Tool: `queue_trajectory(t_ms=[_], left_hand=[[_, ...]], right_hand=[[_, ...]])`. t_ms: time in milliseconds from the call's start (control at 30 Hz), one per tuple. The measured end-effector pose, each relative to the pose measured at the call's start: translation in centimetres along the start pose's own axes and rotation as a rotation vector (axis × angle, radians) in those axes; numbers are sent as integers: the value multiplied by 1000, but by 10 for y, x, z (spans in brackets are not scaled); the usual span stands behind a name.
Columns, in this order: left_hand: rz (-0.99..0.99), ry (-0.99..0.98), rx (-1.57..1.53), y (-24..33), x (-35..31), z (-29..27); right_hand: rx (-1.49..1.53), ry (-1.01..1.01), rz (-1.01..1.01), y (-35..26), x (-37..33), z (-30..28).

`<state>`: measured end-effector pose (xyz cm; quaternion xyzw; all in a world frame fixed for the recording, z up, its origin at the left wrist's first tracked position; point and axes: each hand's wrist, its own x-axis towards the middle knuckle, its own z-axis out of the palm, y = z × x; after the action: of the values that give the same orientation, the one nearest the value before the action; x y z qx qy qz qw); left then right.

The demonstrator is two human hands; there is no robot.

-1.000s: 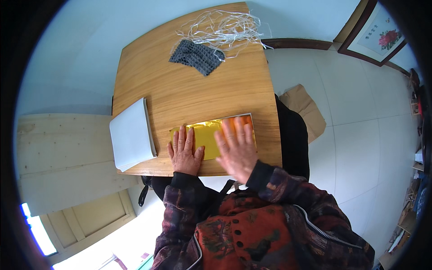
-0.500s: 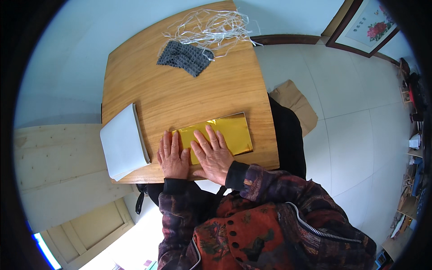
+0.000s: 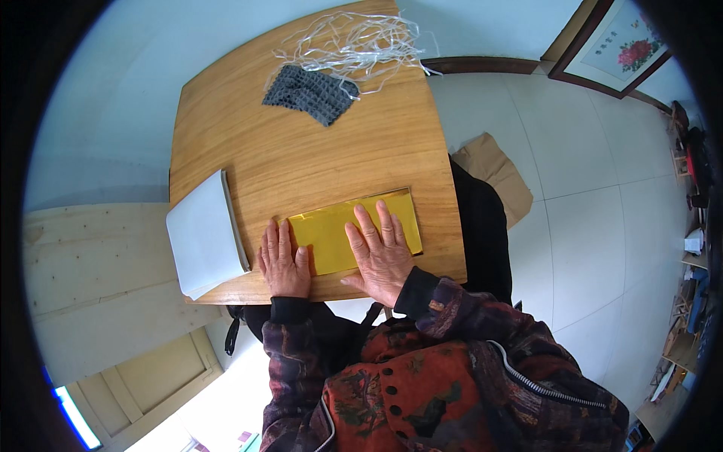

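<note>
A shiny gold foil sheet [image 3: 325, 241] lies near the front edge of the wooden table [image 3: 331, 162]. A thin dark border shows along its far and right edges. My left hand [image 3: 284, 264] rests flat at its left end, fingers stretched out and pointing away from me. Over the right half lies my right hand [image 3: 380, 252], palm down with the fingers apart. The palm covers part of the foil's near edge. Neither hand grips anything. To the left of my left hand is a stack of white paper sheets [image 3: 207, 235].
At the far end lie a grey knitted cloth [image 3: 310, 94] and a tangle of clear plastic strips [image 3: 358, 41]. Brown paper [image 3: 493, 177] is on the tiled floor to the right. A framed flower picture [image 3: 621, 49] leans by the wall, and shelves [image 3: 689, 331] stand at far right.
My right hand has slid to the right across the gold foil, its fingers more upright. My left hand has shifted slightly left. The foil looks smoother between them.
</note>
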<state>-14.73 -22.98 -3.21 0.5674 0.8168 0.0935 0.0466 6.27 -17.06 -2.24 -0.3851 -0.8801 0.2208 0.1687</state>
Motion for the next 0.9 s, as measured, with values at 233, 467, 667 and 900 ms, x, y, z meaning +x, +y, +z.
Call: queue_trajectory(t_ms=[233, 467, 667, 900], left_hand=[[-1, 5, 15, 1, 0, 1], [-2, 10, 27, 1, 0, 1], [-6, 9, 32, 2, 0, 2], [-19, -5, 45, 3, 1, 1]], right_hand=[[-22, 4, 40, 6, -4, -5], [-17, 18, 49, 11, -7, -7], [-73, 39, 66, 20, -9, -9], [-137, 67, 67, 25, -8, -12]])
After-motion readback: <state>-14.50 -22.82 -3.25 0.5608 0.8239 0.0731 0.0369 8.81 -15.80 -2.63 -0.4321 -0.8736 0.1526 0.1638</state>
